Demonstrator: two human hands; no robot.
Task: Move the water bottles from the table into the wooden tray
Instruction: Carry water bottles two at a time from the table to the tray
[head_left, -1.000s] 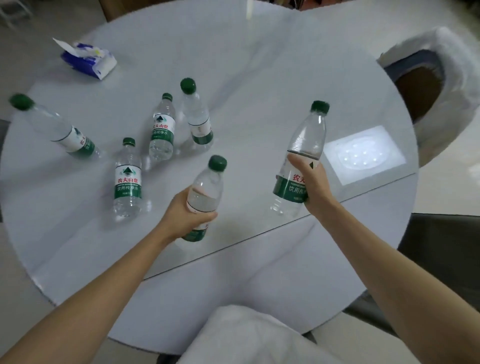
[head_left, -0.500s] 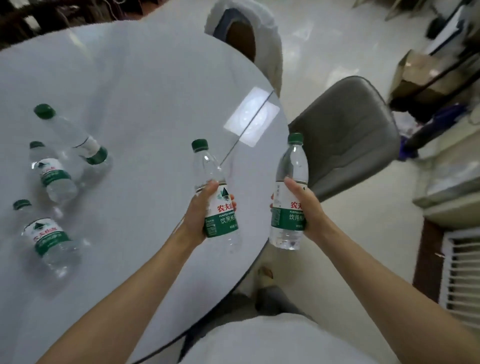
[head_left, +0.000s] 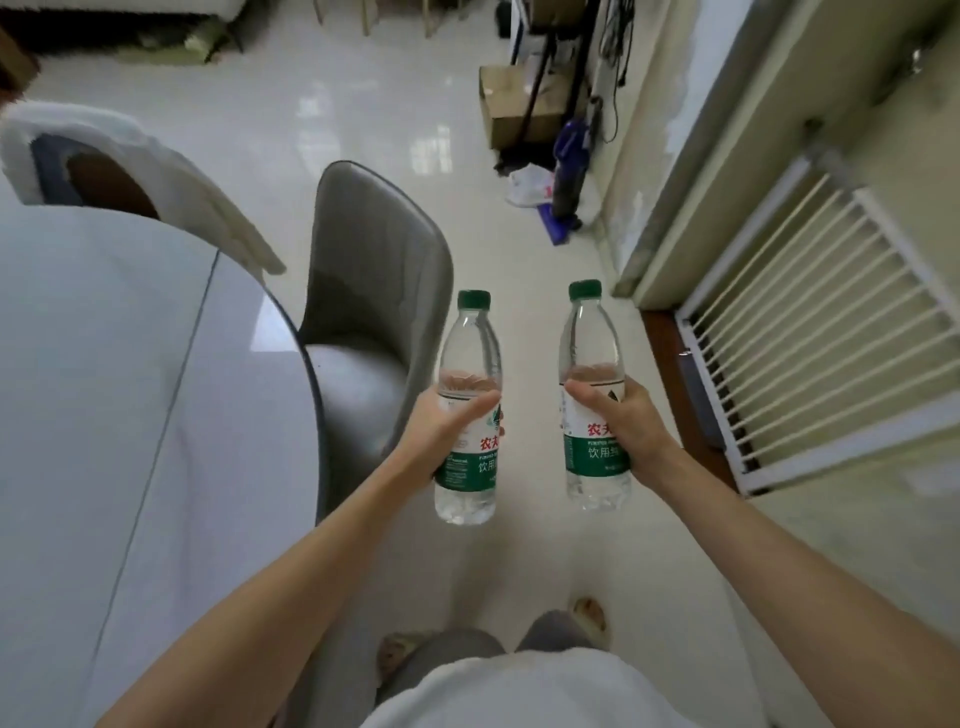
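Observation:
I carry two clear water bottles with green caps and green labels, both upright over the floor. My left hand (head_left: 441, 431) grips the left bottle (head_left: 470, 364) around its label. My right hand (head_left: 621, 421) grips the right bottle (head_left: 589, 343) the same way. The round white table (head_left: 130, 389) lies at the left; none of its other bottles are in view. No wooden tray is in sight.
A grey chair (head_left: 374, 270) stands against the table's edge, just left of the bottles. A fluffy white chair (head_left: 130, 171) is behind it. A white slatted grille (head_left: 810, 322) lines the wall at right. A cardboard box (head_left: 519, 104) and a vacuum (head_left: 569, 171) stand on the floor ahead.
I have turned right, away from the table. Both bottles have been lifted off the table and now hang over the floor; the remaining bottles have left the view.

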